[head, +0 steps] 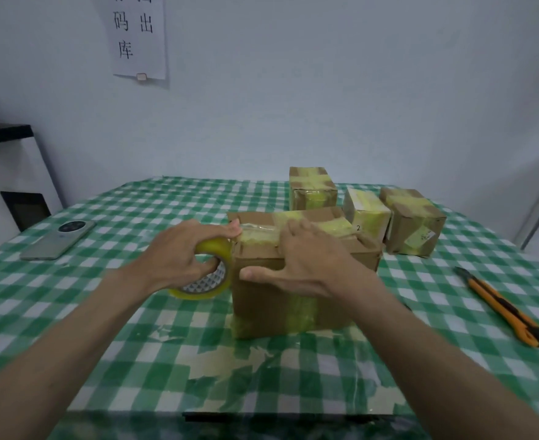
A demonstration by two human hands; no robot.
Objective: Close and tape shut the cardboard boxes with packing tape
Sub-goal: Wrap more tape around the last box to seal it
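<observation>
A brown cardboard box (271, 300) stands in the middle of the table, its flaps closed and yellowish tape across its top and front. My left hand (182, 252) grips a roll of yellowish packing tape (208, 277) at the box's left top edge, thumb through the core. A strip of tape runs from the roll over the box top. My right hand (306, 265) lies flat on the box, fingers pressing the tape on top and thumb stretched along the front face.
Three smaller taped boxes (312, 188) (368, 214) (414, 223) stand behind and to the right. An orange utility knife (500, 306) lies at the right, a phone (58, 239) at the left. The green checked tablecloth (166, 344) has torn patches near the front edge.
</observation>
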